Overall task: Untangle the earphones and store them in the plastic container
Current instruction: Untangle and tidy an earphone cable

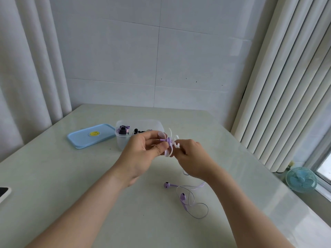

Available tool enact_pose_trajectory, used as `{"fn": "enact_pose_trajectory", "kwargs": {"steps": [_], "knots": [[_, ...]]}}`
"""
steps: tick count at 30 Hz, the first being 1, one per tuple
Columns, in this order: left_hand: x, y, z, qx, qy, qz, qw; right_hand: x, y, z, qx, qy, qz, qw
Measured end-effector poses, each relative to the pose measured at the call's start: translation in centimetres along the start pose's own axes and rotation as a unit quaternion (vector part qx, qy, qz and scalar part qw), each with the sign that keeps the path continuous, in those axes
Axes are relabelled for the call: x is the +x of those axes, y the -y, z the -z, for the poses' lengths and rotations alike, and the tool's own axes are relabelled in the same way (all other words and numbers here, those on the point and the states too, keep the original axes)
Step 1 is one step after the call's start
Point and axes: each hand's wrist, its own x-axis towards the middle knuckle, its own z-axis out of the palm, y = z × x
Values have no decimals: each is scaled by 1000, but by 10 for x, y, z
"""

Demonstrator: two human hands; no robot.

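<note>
Your container (122, 142) sits toward the far edge of the table (62, 185), its lid (84, 137) just left of it. Before it, your left hand (143, 151) and right hand (194, 158) hold the earphone cable (169, 142); the earbuds (182, 196) lie nearer you, right of centre.

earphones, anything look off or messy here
Yes: the purple earphones sprawl in loose loops on the table, while their plug end is bunched with a white cord, pinched between left hand and right hand. The lid lies off beside the container.
</note>
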Motion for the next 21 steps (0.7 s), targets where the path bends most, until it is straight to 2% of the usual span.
{"fn": "enact_pose_trajectory", "kwargs": {"steps": [7, 21], "knots": [[2, 3, 0, 36, -76, -8, 996, -8, 13, -1, 38, 54, 48, 997], [1, -2, 4, 64, -89, -5, 994, -13, 22, 2, 41, 98, 43, 993]]}}
